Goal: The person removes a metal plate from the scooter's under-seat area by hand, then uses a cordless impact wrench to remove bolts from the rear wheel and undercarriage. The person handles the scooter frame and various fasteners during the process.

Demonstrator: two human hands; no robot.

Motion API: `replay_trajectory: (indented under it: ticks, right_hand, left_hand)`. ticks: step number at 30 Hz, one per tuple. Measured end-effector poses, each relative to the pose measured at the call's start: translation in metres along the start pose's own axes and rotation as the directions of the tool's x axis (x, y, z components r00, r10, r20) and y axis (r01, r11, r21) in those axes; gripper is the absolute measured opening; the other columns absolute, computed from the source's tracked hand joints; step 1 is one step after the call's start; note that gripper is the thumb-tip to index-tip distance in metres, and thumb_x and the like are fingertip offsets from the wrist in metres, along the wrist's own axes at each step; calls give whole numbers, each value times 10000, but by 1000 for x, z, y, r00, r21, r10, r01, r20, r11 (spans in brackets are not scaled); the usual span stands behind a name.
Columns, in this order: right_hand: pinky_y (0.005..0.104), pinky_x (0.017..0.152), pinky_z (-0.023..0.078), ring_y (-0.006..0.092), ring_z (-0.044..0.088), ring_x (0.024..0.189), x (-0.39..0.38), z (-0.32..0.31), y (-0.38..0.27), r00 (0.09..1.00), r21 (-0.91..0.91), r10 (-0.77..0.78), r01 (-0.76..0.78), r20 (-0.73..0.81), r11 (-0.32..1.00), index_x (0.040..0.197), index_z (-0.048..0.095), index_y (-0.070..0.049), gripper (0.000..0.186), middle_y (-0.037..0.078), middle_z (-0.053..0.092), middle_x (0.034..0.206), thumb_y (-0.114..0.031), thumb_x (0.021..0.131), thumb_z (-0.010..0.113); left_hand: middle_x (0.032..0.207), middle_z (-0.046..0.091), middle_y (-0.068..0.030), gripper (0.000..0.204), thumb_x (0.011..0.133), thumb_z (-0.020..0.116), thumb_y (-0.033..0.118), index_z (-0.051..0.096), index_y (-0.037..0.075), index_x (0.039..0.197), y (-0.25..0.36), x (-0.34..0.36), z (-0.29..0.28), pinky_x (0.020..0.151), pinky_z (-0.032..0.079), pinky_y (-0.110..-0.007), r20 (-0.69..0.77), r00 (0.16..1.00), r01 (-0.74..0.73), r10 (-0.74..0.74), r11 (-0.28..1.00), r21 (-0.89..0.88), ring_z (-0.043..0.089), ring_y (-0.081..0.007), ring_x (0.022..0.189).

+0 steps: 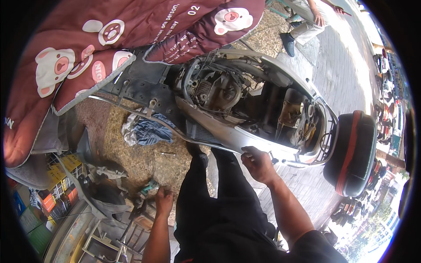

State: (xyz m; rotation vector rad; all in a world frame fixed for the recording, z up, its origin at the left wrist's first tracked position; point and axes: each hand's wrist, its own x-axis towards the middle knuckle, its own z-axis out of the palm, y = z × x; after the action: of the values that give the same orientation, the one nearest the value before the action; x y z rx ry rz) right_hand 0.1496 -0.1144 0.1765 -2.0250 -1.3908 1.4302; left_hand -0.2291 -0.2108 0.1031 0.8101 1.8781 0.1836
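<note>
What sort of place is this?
Most likely an outdoor roadside scooter repair spot: a silver scooter stands with its body open and engine exposed, colourful boxes are stacked at the lower left, and sunlit paving stretches away on the right.

So it's basically a street-side spot. The floor (147, 167) is speckled tan stone, kinda pebbly, and past its right edge it's all grey paving (340, 70), with sun blasting the far part nearly white. Bunch of colorful cartons (61, 202) piled along the floor's left edge, plus a pale metal frame near its bottom-left corner. Blurry greenery (368, 232) beyond the paving's lower-right corner.
</note>
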Motion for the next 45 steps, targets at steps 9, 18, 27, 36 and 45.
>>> replay_trajectory:
  ticks: [9,18,27,36,45]
  right_hand:
    - [354,713,548,323,697,806,74,-43,-1,1000,111,19,-18,-9,994,1148,603,10,323,198,694,941,-104,850,651]
    - [346,751,556,304,705,863,112,-46,6,995,-82,7,1,98,997,1163,617,7,324,204,698,995,-101,859,648]
    - [340,724,550,277,711,837,123,-15,1,995,-177,64,-49,78,983,1102,640,12,269,204,698,918,-143,883,658]
    - [435,702,496,418,646,779,123,9,10,1000,-297,-12,11,-3,955,976,663,-14,338,237,651,793,-329,957,542]
    - [480,674,485,460,617,777,125,25,15,985,-489,-81,-4,-153,872,900,662,-27,386,253,632,760,-392,947,547]
  left_hand:
    - [808,676,-123,209,849,595,95,611,-7,1030,25,0,31,696,512,-329,-28,999,38,-39,999,-21,652,-208,747]
    - [909,639,-47,171,917,599,108,577,49,1075,29,-7,78,657,534,-281,91,972,232,-217,947,-224,639,-136,775]
    - [777,660,-56,221,898,598,110,582,-2,1088,8,-16,91,571,490,-258,21,959,271,-282,897,-348,604,-114,639]
    - [772,653,-57,227,896,576,97,574,-17,1092,-13,-16,82,558,482,-253,31,966,251,-257,902,-351,597,-112,629]
    - [779,655,-71,211,908,607,117,572,-11,1073,-46,-17,73,583,498,-272,30,970,233,-242,885,-404,612,-133,645]
